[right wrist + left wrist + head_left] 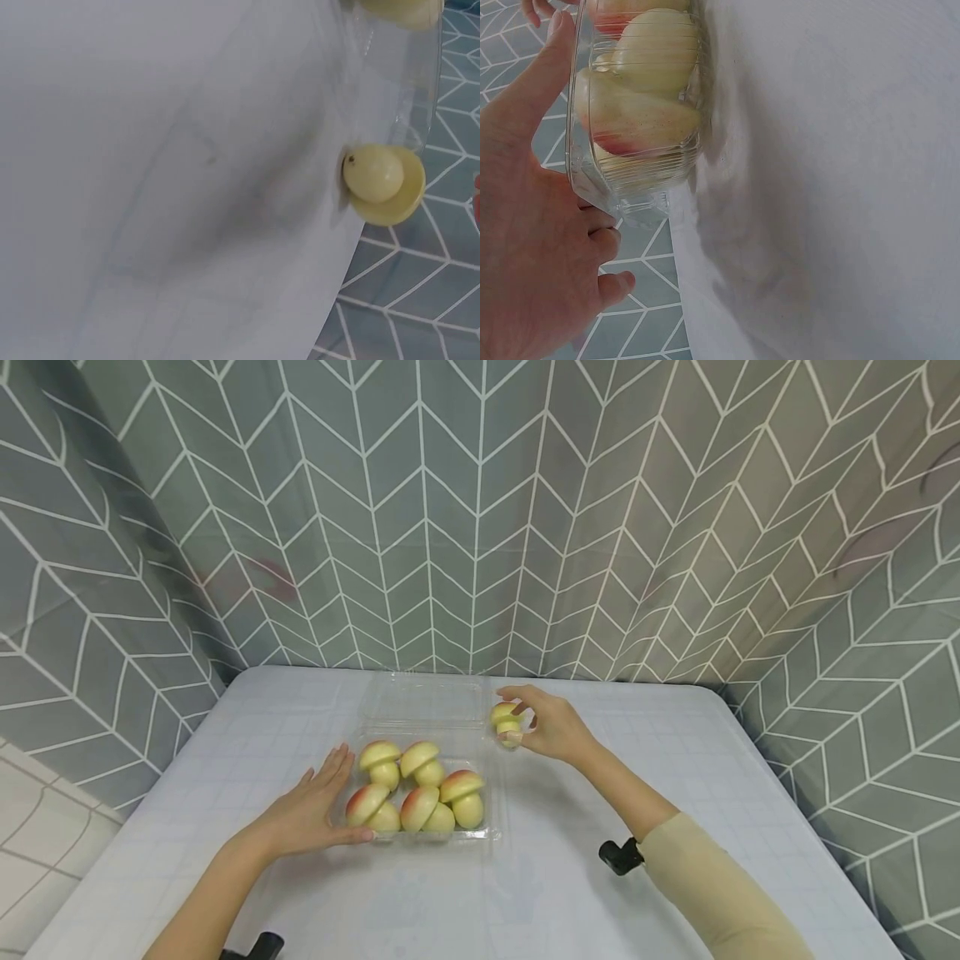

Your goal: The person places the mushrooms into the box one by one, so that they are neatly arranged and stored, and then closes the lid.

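A clear plastic box (474, 834) holds several pale yellow mushroom-shaped pieces (380, 753) with red-tinged caps. My left hand (315, 806) steadies its left side, fingers straight and thumb along the front edge; the left wrist view shows this hand (532, 217) beside the ribbed wall. Outside the box, near its back right, one more mushroom-shaped piece (502, 712) rests on the table, its round base (373, 174) facing the right wrist camera. My right hand (551, 727) reaches over that piece with bent fingers; a fingertip (476, 201) shows apart from it in the right wrist view.
The box's hinged transparent lid (423, 700) lies folded back toward the curtain. A white cloth covers the table (600, 893). A grey curtain (465, 527) with white zigzag lines stands behind and around it. Black wrist-camera parts (621, 857) sit at both wrists.
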Demonstrator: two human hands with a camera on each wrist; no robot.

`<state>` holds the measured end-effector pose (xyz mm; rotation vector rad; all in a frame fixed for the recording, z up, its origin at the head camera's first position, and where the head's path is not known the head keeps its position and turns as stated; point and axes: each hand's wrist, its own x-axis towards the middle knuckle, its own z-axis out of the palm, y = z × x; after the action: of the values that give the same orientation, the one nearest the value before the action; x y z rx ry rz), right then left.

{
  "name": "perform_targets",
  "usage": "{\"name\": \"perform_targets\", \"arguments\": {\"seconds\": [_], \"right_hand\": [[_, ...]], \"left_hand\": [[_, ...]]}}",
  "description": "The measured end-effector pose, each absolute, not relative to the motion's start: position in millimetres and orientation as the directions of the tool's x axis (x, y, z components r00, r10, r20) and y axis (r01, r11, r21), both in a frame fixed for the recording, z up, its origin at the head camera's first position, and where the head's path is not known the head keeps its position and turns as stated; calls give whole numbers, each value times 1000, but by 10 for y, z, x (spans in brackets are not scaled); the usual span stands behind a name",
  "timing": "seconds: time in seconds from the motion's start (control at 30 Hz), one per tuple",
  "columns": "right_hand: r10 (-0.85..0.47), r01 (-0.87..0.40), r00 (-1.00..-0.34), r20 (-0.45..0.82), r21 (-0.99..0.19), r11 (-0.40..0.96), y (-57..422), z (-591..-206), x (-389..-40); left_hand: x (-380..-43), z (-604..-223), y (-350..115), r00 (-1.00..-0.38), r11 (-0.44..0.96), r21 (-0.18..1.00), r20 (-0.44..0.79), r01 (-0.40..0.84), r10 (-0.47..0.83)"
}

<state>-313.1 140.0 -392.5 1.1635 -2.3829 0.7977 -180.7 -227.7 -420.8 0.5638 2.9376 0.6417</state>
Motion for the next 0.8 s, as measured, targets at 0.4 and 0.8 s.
{"name": "perform_targets", "arguments": {"seconds": [0.4,0.8], "right_hand": [[-580,-765,-632,514,-293,574,1527,-4046,-3259],[-589,-715,-689,423,-263,647,1509,-4194,-3399]], "left_hand": [[-1812,-4221,-2281,-929,843,419,1,336,370],[-1789,-4186,-2264,-929,840,424,9,339,370]]}}
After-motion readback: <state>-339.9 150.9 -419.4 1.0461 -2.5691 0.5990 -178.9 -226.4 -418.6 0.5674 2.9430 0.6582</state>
